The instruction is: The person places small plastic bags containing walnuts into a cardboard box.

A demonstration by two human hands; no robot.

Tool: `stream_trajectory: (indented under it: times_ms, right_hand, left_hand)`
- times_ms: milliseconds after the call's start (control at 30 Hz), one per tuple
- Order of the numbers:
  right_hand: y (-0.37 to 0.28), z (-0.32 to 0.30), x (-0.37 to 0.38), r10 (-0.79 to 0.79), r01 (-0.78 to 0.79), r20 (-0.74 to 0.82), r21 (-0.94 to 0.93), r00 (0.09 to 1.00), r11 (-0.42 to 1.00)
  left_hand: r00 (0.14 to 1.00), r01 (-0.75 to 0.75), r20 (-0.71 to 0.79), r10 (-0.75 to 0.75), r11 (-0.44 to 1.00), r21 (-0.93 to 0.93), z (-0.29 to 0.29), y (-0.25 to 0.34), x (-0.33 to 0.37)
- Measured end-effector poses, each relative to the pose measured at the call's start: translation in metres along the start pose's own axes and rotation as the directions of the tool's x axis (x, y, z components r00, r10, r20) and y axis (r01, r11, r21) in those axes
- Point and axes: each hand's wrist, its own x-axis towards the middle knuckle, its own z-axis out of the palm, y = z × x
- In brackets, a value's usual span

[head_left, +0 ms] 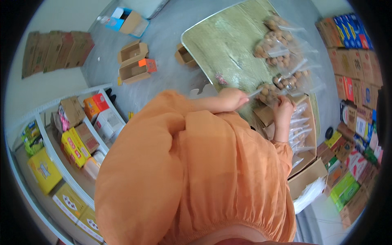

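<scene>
In front of me on the right is a clear plastic bag [267, 90] of round, brown, walnut-like nuts, at the near edge of a green mat-topped table [220, 41]. My left hand [233, 99] is closed, thumb and fingers pinching a pale edge of this bag. My right hand [284, 107] is closed on the bag's near right side, its fingertips partly hidden. Several more filled clear bags [279, 43] lie along the table's right side. Beneath and beside my right forearm stands an open carton [311, 132] with a row of flat clear packets [299, 128].
A white shelf [53, 143] with packed boxes stands at the left. Open cardboard boxes [132, 61] sit on the floor ahead. Stacked cartons [355, 65] line the right wall. White plastic sheets [309, 195] lie by the carton's near flap. A small pink packet [221, 79] rests on the table.
</scene>
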Motion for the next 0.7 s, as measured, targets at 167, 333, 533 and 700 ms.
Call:
stream_trajectory:
  times_ms: [167, 333, 533, 700]
  right_hand:
    - [-0.004, -0.005, -0.012, -0.009, 0.022, -0.11, 0.114, 0.994, 0.993]
    - [-0.019, -0.014, -0.018, 0.045, -0.034, -0.092, 0.118, 0.995, 0.992]
    - [-0.021, -0.018, -0.019, 0.176, -0.097, -0.22, 0.33, 0.959, 0.939]
    - [-0.029, -0.015, -0.026, 0.155, -0.058, -0.157, 0.499, 0.975, 0.865]
  left_hand:
    - [0.991, -0.078, -0.12, 0.066, 0.992, -0.096, -0.012, 0.003, -0.01]
    - [0.996, 0.026, -0.074, -0.044, 0.972, -0.235, -0.028, 0.008, 0.001]
    - [0.999, -0.004, -0.042, -0.01, 0.948, -0.319, -0.029, 0.025, 0.033]
    - [0.997, -0.067, 0.006, 0.072, 0.956, -0.285, -0.01, 0.047, 0.057]
